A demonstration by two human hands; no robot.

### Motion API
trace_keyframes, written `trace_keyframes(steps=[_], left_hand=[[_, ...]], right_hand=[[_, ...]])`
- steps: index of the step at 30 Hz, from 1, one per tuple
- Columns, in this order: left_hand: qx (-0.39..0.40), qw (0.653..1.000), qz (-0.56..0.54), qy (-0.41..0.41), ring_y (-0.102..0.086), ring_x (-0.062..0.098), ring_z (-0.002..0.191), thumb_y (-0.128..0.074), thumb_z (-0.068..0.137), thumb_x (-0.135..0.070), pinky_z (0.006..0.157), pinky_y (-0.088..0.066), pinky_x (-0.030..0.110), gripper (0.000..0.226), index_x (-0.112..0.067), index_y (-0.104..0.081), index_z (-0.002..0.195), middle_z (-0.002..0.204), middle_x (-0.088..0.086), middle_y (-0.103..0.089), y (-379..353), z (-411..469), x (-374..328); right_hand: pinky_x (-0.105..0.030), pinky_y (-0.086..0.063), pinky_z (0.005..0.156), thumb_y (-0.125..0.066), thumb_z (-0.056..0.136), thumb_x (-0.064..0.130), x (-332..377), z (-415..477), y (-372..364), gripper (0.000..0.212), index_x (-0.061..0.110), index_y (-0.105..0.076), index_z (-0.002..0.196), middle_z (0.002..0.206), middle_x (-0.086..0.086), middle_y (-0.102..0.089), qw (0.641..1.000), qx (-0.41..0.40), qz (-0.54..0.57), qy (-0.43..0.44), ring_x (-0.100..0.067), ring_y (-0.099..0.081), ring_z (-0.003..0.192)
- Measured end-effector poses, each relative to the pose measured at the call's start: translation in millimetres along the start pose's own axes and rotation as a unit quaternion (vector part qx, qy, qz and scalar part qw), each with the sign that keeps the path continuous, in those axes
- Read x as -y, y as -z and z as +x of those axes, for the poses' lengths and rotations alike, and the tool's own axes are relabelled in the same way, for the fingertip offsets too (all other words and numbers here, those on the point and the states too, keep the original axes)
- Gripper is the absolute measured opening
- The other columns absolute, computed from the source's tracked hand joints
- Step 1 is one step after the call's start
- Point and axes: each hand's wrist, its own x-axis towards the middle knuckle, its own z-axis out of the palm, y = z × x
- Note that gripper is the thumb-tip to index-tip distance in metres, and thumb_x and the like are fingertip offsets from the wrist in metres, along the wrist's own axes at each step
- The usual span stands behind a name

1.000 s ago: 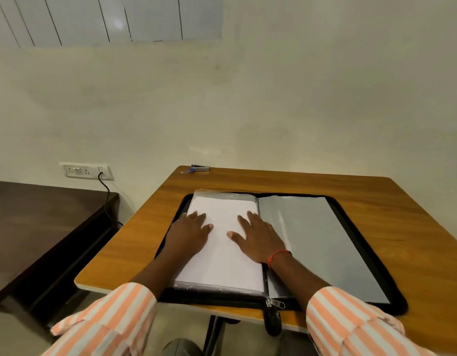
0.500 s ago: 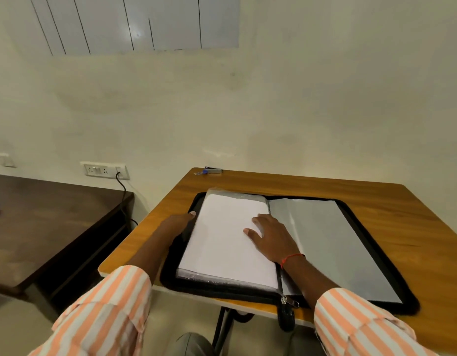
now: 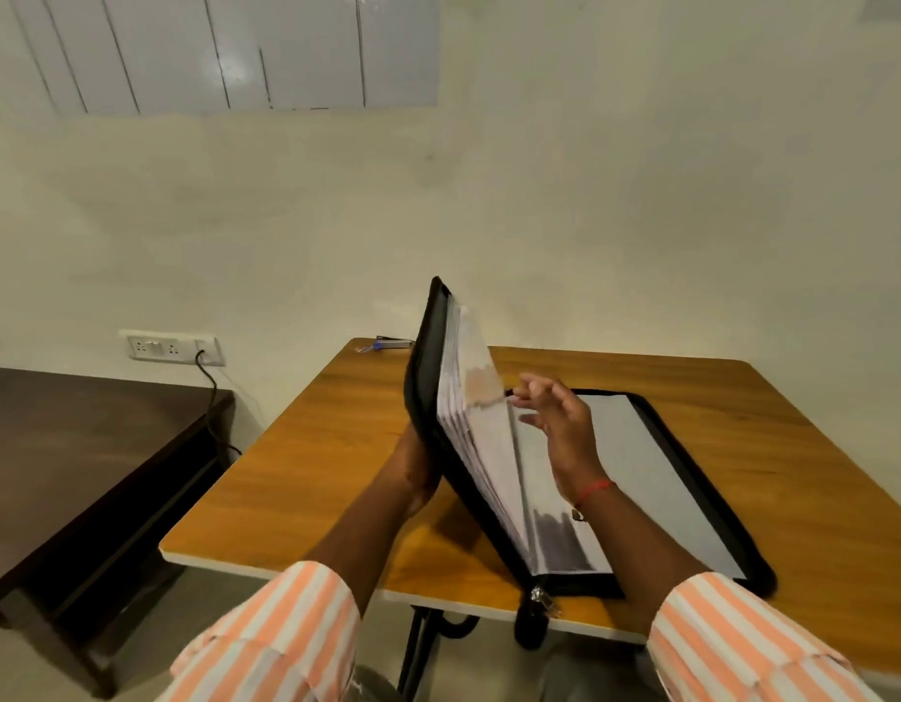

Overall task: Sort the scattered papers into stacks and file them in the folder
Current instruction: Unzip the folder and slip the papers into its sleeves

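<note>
Centrally, the left hand [image 3: 417, 466] props the left cover of the black zip folder [image 3: 420, 377] nearly upright from behind; whether its fingers are spread or curled I cannot tell, they are hidden. The right hand [image 3: 565, 423] hovers over the flat right half, fingers loosely spread. Clear sleeves [image 3: 484, 448] of white paper fan between. The folder reaches the near edge of the wooden table [image 3: 337, 473], with tabletop showing on both sides.

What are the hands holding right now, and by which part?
Left hand supports the folder by its raised left cover's outer face, fingers hidden; right hand holds nothing.
</note>
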Motion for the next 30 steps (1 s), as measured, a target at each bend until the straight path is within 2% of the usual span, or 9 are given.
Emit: trace_keyframes(steps=[2,4,6,10,13,16,25,28,30], left_hand=[[0.089,0.991,0.073,-0.063,-0.066,0.026,0.111,-0.055,0.099,-0.040,0.087,-0.058,0.031,0.047,-0.017,-0.057,0.140,0.119,0.001,-0.071,-12,13,20],[0.158,0.977,0.131,-0.065,-0.052,0.019,0.135,-0.064,0.094,-0.045,0.110,-0.047,0.046,0.054,-0.038,-0.051,0.147,0.148,-0.008,-0.054,-30,21,42],[0.178,0.970,0.149,-0.066,-0.040,0.015,0.142,-0.067,0.092,-0.051,0.117,-0.039,0.051,0.055,-0.052,-0.049,0.143,0.154,-0.015,-0.042,-41,26,61],[0.119,0.925,0.336,-0.132,-0.034,0.010,0.145,-0.062,0.089,-0.066,0.120,-0.032,0.045,0.062,-0.048,-0.047,0.146,0.158,-0.017,-0.037,-65,26,82],[0.116,0.856,0.479,-0.153,-0.025,0.011,0.150,-0.056,0.088,-0.072,0.120,-0.026,0.041,0.069,-0.043,-0.045,0.150,0.162,-0.014,-0.033,-77,24,89],[0.114,0.818,0.542,-0.154,-0.021,0.013,0.153,-0.059,0.089,-0.069,0.122,-0.025,0.042,0.070,-0.038,-0.045,0.150,0.163,-0.010,-0.032,-84,27,93],[0.114,0.791,0.589,-0.122,-0.009,0.019,0.156,-0.058,0.094,-0.061,0.124,-0.019,0.046,0.067,-0.035,-0.041,0.154,0.167,-0.004,-0.026,-38,66,74],[0.076,0.751,0.647,-0.103,-0.007,0.027,0.157,-0.053,0.101,-0.051,0.125,-0.017,0.047,0.062,-0.032,-0.035,0.157,0.168,0.002,-0.022,-12,77,63],[0.056,0.728,0.676,-0.099,-0.007,0.029,0.157,-0.049,0.104,-0.046,0.126,-0.015,0.047,0.058,-0.033,-0.032,0.158,0.168,0.003,-0.020,3,79,59]], right_hand=[[-0.036,-0.058,0.084,-0.048,0.097,0.049,37,2,16,0.047,0.013,-0.066,0.121,0.111,-0.008,-0.073,0.997,-0.005,0.079,-0.025,-0.021,-0.069,0.103],[-0.031,-0.053,0.082,-0.034,0.100,0.057,71,5,45,0.062,0.009,-0.063,0.128,0.113,-0.010,-0.071,0.992,0.012,0.105,-0.068,-0.016,-0.069,0.099],[-0.035,-0.052,0.090,-0.028,0.101,0.063,97,6,78,0.072,0.008,-0.065,0.128,0.118,-0.013,-0.072,0.990,0.025,0.082,-0.114,-0.019,-0.068,0.108],[-0.034,-0.060,0.073,-0.052,0.100,0.049,119,2,151,0.047,0.009,-0.072,0.114,0.106,-0.014,-0.076,0.968,0.052,-0.033,-0.244,-0.026,-0.076,0.088],[-0.042,-0.059,0.081,-0.070,0.092,0.034,82,-1,191,0.038,0.005,-0.068,0.118,0.101,-0.013,-0.077,0.911,0.054,-0.188,-0.364,-0.031,-0.074,0.092],[-0.045,-0.058,0.085,-0.078,0.086,0.028,36,-9,207,0.035,0.006,-0.067,0.111,0.101,-0.012,-0.074,0.871,0.003,-0.345,-0.349,-0.029,-0.071,0.092],[-0.041,-0.055,0.094,-0.075,0.086,0.036,-26,7,152,0.044,0.016,-0.067,0.124,0.120,-0.007,-0.069,0.892,-0.023,-0.372,-0.257,-0.025,-0.066,0.104],[-0.044,-0.047,0.103,-0.064,0.091,0.052,-43,16,110,0.053,0.017,-0.060,0.131,0.135,-0.012,-0.054,0.840,0.010,-0.490,-0.232,-0.030,-0.054,0.120],[-0.048,-0.034,0.112,-0.054,0.098,0.046,-47,17,81,0.059,0.016,-0.042,0.148,0.149,-0.012,-0.040,0.802,0.049,-0.560,-0.202,-0.032,-0.041,0.137]])
